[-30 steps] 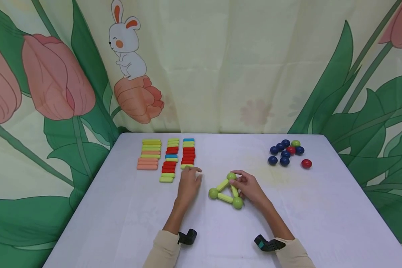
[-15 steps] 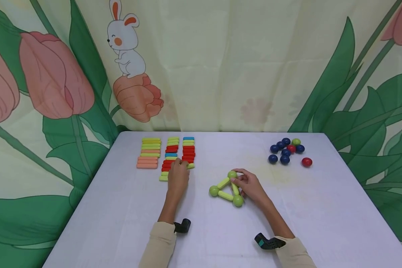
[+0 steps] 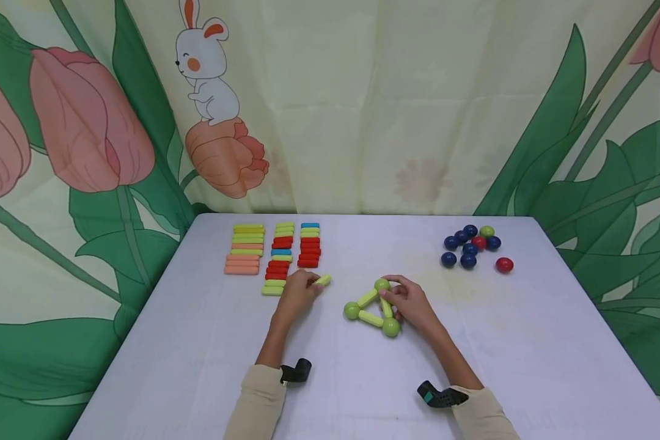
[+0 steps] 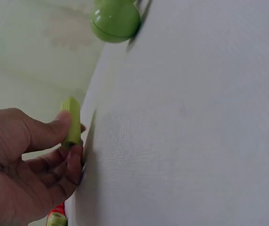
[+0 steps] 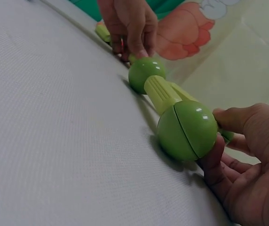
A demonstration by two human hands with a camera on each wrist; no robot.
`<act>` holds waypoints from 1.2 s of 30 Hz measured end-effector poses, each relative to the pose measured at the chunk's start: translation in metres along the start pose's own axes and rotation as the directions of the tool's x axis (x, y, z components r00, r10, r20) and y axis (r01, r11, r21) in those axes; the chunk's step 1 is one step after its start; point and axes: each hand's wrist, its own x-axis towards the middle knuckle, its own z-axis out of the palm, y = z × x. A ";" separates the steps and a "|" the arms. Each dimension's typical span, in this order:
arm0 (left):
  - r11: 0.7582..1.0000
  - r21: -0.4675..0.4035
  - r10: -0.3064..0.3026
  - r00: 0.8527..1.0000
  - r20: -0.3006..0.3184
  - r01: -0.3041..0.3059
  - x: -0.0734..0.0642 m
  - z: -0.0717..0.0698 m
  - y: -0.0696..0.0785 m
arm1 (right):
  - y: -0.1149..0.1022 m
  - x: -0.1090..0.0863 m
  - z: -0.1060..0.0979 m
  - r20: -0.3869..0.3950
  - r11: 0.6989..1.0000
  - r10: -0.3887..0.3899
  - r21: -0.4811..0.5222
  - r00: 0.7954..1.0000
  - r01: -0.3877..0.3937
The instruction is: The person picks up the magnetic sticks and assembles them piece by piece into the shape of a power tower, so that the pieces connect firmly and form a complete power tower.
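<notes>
Between thumb and fingers, my left hand [image 3: 298, 294] pinches a yellow-green rod [image 4: 71, 123], close above the table beside the rows of rods. A triangle of three green balls [image 3: 390, 327] joined by three yellow-green rods [image 3: 370, 319] lies to its right. My right hand [image 3: 410, 304] grips the triangle's right side, near the top ball, with thumb and fingers around that rod. In the right wrist view a nearer green ball [image 5: 187, 131] sits beside the right fingertips, and the left hand [image 5: 132, 23] shows beyond the triangle.
Three columns of rods lie at the back left: yellow-green and salmon rods [image 3: 242, 263], then mixed rods [image 3: 277, 264], then mostly red rods [image 3: 309, 250]. At the back right are several dark blue balls [image 3: 467, 261], a green ball [image 3: 486, 231] and red balls [image 3: 504, 264]. A patterned curtain [image 3: 374, 122] hangs behind the table.
My left hand reached left to the rod columns, took the yellow-green rod from the front end of the right column and drew it toward the triangle. My right hand stays on the triangle.
</notes>
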 end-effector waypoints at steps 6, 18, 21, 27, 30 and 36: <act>0.973 -0.231 0.054 0.984 0.168 -0.014 0.002 0.006 0.008 | -0.003 0.000 0.000 -0.009 1.000 0.007 0.012 1.000 -0.007; 0.896 -0.350 0.342 0.927 0.153 -0.273 0.009 0.026 0.048 | -0.004 0.002 0.000 0.200 0.997 -0.070 -0.011 0.977 0.074; 0.901 -0.310 0.358 0.923 0.141 -0.303 0.012 0.028 0.053 | -0.014 -0.003 -0.001 0.233 0.996 -0.084 -0.002 0.969 0.087; 0.923 -0.243 0.346 0.921 0.181 -0.299 0.015 0.034 0.052 | -0.030 -0.013 -0.003 0.242 0.996 -0.074 -0.028 0.967 0.083; 0.929 -0.225 0.338 0.922 0.189 -0.294 0.014 0.035 0.053 | -0.020 -0.009 -0.003 0.234 0.997 -0.074 -0.014 0.969 0.080; 0.931 -0.192 0.346 0.918 0.193 -0.311 0.013 0.034 0.057 | 0.000 -0.001 -0.002 0.197 0.998 -0.057 -0.012 0.979 0.060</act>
